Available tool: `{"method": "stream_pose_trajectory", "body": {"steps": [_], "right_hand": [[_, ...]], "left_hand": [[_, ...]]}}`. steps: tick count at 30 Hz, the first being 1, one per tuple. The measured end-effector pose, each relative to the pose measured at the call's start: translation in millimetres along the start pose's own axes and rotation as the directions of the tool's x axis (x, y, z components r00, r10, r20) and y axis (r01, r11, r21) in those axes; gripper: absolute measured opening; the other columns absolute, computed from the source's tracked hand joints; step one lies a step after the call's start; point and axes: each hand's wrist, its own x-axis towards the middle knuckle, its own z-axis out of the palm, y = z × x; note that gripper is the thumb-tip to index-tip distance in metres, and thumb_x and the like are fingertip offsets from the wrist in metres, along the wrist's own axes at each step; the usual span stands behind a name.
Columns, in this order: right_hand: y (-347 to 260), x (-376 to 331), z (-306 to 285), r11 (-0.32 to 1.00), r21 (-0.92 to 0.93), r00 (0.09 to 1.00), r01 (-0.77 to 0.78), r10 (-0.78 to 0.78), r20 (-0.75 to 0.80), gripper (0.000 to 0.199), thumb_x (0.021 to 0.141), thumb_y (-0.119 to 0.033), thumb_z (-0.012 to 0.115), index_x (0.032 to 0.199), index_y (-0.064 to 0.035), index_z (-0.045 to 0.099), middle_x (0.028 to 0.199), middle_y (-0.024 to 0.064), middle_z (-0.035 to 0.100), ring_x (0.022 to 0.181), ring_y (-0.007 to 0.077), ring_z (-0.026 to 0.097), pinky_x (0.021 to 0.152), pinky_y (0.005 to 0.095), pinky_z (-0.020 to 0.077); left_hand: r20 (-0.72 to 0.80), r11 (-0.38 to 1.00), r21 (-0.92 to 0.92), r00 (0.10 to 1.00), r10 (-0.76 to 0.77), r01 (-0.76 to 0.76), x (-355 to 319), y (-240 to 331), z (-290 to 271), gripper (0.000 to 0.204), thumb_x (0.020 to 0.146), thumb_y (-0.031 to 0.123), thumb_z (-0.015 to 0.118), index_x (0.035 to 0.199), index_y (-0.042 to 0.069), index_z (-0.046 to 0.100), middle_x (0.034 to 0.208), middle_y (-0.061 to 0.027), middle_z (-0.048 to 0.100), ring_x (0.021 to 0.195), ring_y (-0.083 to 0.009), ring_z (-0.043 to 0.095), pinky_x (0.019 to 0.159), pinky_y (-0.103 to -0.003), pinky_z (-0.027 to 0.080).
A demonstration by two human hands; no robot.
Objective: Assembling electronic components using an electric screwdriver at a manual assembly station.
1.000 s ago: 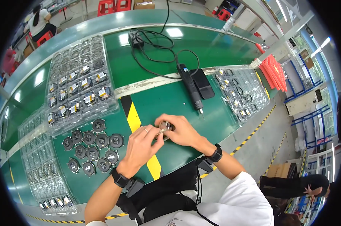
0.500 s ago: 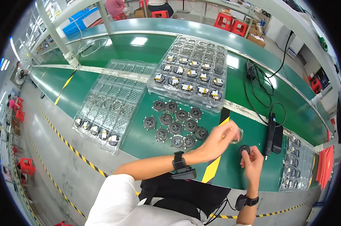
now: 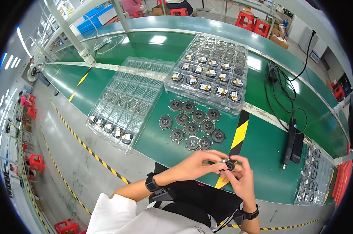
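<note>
Close together at the front edge of the green bench, both my hands are closed around one small round black part (image 3: 230, 166). My right hand (image 3: 243, 180) grips it from the right, thumb and fingers at its rim. From the left, my left hand (image 3: 203, 164) pinches at its near side, and a small silvery bit shows between the fingertips. The fingers hide most of the part. Just beyond my hands lies a group of several round black parts (image 3: 191, 128) with small metal tabs around their edges.
A stack of clear trays (image 3: 203, 97) holds rings and labelled round parts. Another clear tray (image 3: 120, 101) lies to the left. On the right are a black electric screwdriver (image 3: 289, 144), coiled black cable (image 3: 279, 87) and a further clear tray (image 3: 313, 175). Yellow-black tape (image 3: 239, 134) crosses the bench.
My left hand, which held a silvery ring, has moved down and left. My right hand has brought the black part leftward to meet it. The whole view has shifted slightly.
</note>
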Motion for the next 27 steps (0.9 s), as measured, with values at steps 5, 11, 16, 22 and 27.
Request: {"method": "stream_pose_trajectory", "body": {"steps": [5,11,16,22,27], "right_hand": [[20,4,9,0.999,0.026,0.998,0.024,-0.025,0.050,0.023,0.095,0.006,0.067,0.113,0.0037,0.053,0.096,0.0133,0.076,0.082,0.0154,0.075,0.066,0.0259,0.0595],[36,-8,0,0.999,0.033,1.000,-0.026,0.027,-0.009,0.023,0.095,0.006,0.066,0.113,0.0032,0.052,0.093,0.0106,0.074,0.078,0.0132,0.072,0.065,0.0252,0.0582],[31,-5,6,0.996,-0.062,0.998,0.059,-0.059,-0.001,0.022,0.093,0.005,0.068,0.111,0.0031,0.054,0.090,0.0096,0.074,0.074,0.0106,0.070,0.063,0.0239,0.0553],[17,-3,17,0.979,-0.176,0.989,0.107,-0.086,0.123,0.023,0.092,0.006,0.069,0.111,0.0022,0.057,0.085,0.0092,0.073,0.072,0.0110,0.070,0.064,0.0249,0.0547],[16,1,44,0.975,-0.168,0.967,0.148,-0.107,0.230,0.038,0.095,0.000,0.069,0.129,0.0034,0.052,0.090,0.0106,0.073,0.075,0.0153,0.071,0.068,0.0297,0.0577]], "left_hand": [[-0.113,0.965,0.261,0.993,0.011,0.019,-25,6,-6,0.012,0.101,0.012,0.068,0.106,0.002,0.072,0.137,-0.0135,0.061,0.118,-0.0190,0.064,0.097,-0.033,0.056],[-0.467,0.685,0.727,0.764,0.444,0.046,-63,28,-71,0.034,0.088,0.008,0.079,0.117,0.005,0.063,0.121,-0.0102,0.068,0.112,-0.0204,0.066,0.090,-0.033,0.055],[-0.578,0.458,0.816,0.525,0.625,0.352,-112,34,-139,0.044,0.087,0.007,0.078,0.127,0.004,0.059,0.118,-0.0108,0.069,0.109,-0.0217,0.066,0.089,-0.033,0.052],[-0.572,0.907,0.421,0.770,0.282,-0.019,-111,33,-79,0.049,0.086,0.008,0.079,0.131,0.002,0.061,0.122,-0.0102,0.069,0.117,-0.0248,0.064,0.101,-0.037,0.049],[-0.127,0.893,0.424,0.967,0.222,-0.149,-67,15,-11,0.055,0.081,0.010,0.086,0.132,0.005,0.066,0.124,-0.0082,0.069,0.123,-0.0258,0.063,0.109,-0.040,0.046]]}}
